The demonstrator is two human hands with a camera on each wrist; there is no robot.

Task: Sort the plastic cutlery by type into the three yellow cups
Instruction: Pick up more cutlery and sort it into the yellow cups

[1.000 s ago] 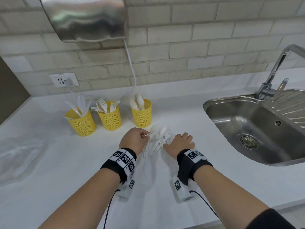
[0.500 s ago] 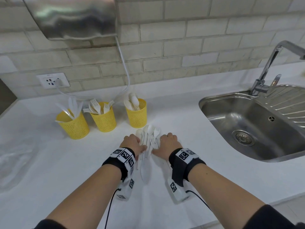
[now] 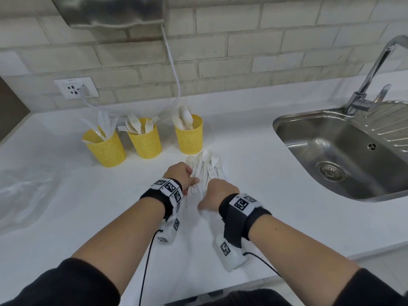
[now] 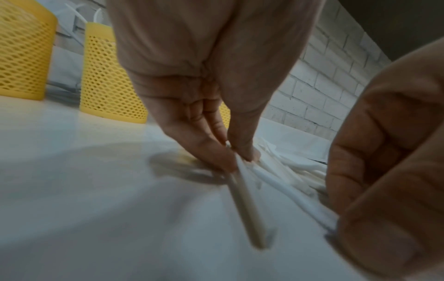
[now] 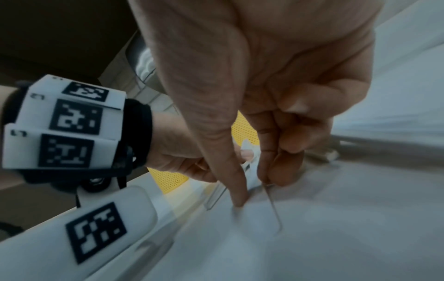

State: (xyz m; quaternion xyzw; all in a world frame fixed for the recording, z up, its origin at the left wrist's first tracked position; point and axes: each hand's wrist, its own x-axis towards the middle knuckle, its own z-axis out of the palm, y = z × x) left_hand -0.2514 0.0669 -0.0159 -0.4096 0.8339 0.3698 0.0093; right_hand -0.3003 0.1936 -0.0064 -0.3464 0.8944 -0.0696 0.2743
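Three yellow mesh cups stand at the back of the white counter: the left cup holds knives, the middle cup forks, the right cup spoons. A pile of white plastic cutlery lies in front of the right cup, between my hands. My left hand pinches a white handle between thumb and fingers. My right hand sits knuckles up over the handles. Its thumb tip touches the counter, and its curled fingers pinch a thin white piece. Which kind each held piece is stays hidden.
A steel sink with a faucet fills the right side. On the wall are a socket with a cable and a metal dryer. Clear plastic wrap lies at the left. The counter's front edge runs just behind my wrists.
Both hands have drawn closer together and bunched the loose cutlery between them. My fingers have closed on handles.
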